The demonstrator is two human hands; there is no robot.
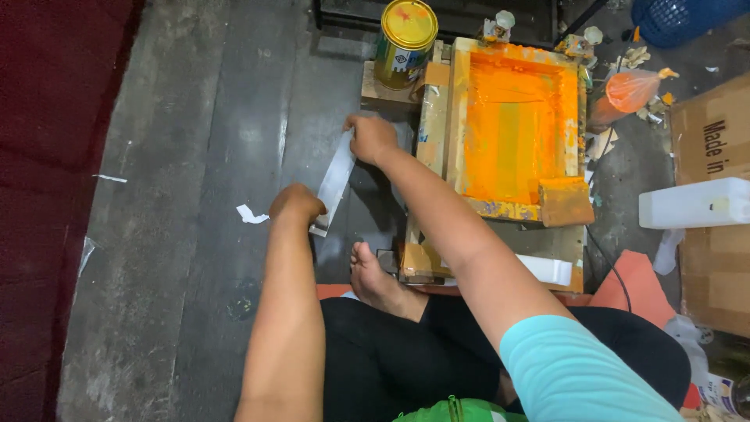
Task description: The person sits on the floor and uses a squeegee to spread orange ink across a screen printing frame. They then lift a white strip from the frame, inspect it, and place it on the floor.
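Grey concrete floor point(180, 234) fills the left side, with a small torn scrap of white paper point(250, 213) lying on it just left of the person's left hand point(295, 203). That hand is closed on the lower end of a long white strip point(334, 181), which slants up and to the right above the floor. Its upper end is pinched by the right hand point(370, 138), fingers curled around the strip's top edge, so the strip is stretched between both hands. Below them a bare foot point(375, 281) rests on the floor in front of the person's crossed legs in black trousers. Behind the right hand stands a yellow-lidded paint can point(405, 39) on a wooden block. Further right lies a wooden printing frame point(461, 117) with its screen covered in orange ink, and an ink-smeared squeegee point(566, 202) leans at its lower right corner. At the far right sit a white plastic container point(695, 203) and cardboard boxes point(715, 141)
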